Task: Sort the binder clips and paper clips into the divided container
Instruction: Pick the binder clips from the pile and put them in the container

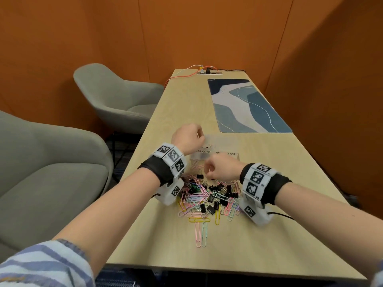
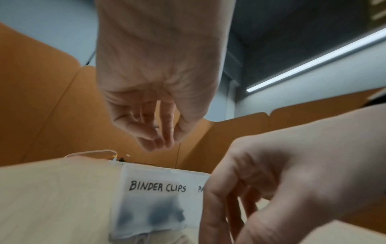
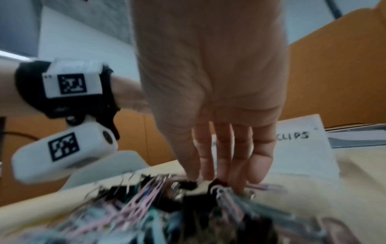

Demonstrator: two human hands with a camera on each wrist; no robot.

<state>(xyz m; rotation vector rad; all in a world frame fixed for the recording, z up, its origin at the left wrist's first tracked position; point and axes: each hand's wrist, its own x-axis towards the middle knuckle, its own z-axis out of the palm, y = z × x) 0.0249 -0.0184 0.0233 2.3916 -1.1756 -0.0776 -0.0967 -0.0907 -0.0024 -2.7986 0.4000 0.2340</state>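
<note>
A translucent divided container (image 1: 224,141) stands mid-table, with one half labelled BINDER CLIPS (image 2: 157,188) and dark clips showing through its wall. My left hand (image 1: 187,137) hovers above that half; its fingers (image 2: 165,138) hang down loosely together with nothing seen in them. In front of the container lies a mixed pile (image 1: 209,195) of coloured paper clips and black binder clips. My right hand (image 1: 215,170) reaches down into the pile's far edge, and its fingertips (image 3: 240,173) close round a black binder clip (image 3: 217,184). The container's paper-clips half (image 3: 303,148) lies just behind that hand.
A blue patterned desk mat (image 1: 248,106) lies at the far right of the table. A power strip with cables (image 1: 209,72) sits at the far end. Two grey armchairs (image 1: 120,96) (image 1: 47,172) stand to the left. Orange walls close in all round.
</note>
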